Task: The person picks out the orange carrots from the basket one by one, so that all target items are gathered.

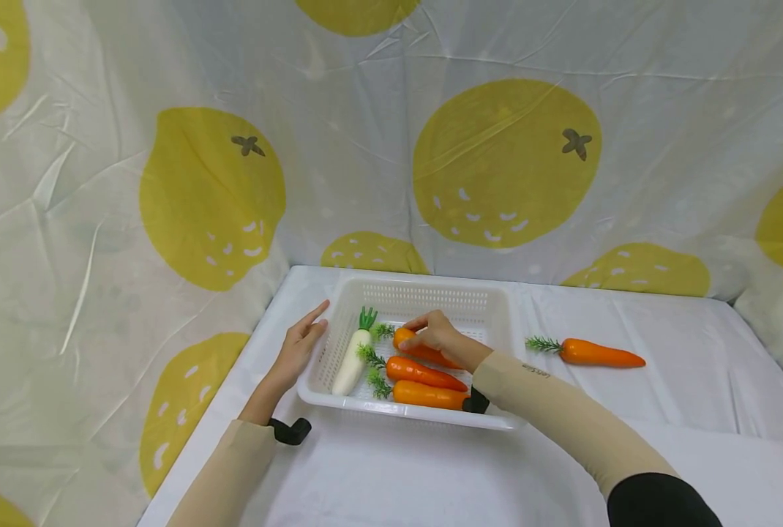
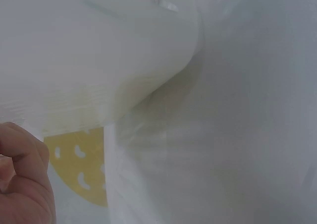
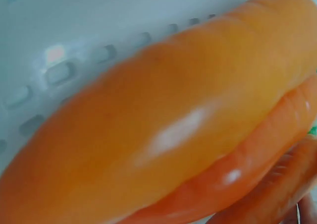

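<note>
A white plastic basket with slotted walls holds a white radish with green stems and three orange carrots with leafy tops. My right hand reaches inside and pinches the rearmost carrot near its leafy end. In front of that one lie the middle carrot and the front carrot, side by side. The right wrist view shows the front carrot large and close. My left hand is at the basket's left side, index finger and thumb extended along the wall.
Another carrot lies on the white cloth to the right of the basket, its leaves pointing left. A pale curtain printed with yellow lemons rises behind the table and along its left side.
</note>
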A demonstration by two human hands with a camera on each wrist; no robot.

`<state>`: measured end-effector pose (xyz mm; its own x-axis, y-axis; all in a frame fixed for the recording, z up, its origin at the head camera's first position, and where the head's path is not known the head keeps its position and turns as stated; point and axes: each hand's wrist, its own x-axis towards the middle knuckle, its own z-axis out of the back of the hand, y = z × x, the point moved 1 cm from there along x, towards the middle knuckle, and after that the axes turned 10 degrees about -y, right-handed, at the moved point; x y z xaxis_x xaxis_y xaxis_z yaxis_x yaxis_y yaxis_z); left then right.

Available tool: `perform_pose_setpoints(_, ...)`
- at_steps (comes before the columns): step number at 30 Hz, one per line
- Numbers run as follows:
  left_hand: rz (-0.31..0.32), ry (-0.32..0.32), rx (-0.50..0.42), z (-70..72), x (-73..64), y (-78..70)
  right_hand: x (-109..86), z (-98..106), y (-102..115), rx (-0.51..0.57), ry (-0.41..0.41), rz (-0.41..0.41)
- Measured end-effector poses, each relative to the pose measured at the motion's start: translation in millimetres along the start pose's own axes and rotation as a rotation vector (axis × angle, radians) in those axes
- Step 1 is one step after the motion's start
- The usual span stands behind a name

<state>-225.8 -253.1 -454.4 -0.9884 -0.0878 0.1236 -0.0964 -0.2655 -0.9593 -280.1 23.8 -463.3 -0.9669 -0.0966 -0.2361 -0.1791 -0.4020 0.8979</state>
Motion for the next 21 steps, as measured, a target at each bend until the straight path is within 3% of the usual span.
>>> perform_pose_setpoints(8,-0.001,0.01,0.023,-2.7,-10.3,-30.5,-5.8,11,14,0.049,0.018,0.018)
perform_pose_setpoints(14,0.007,0.0,0.037,-3.3,-13.1,-34.6,-4.3,20,23,0.083,0.023,-0.008)
perform_pose_setpoints(21,0.011,-0.001,0.013,-1.5,-9.8,-27.3,-6.4,33,40,0.1,0.045,-0.007)
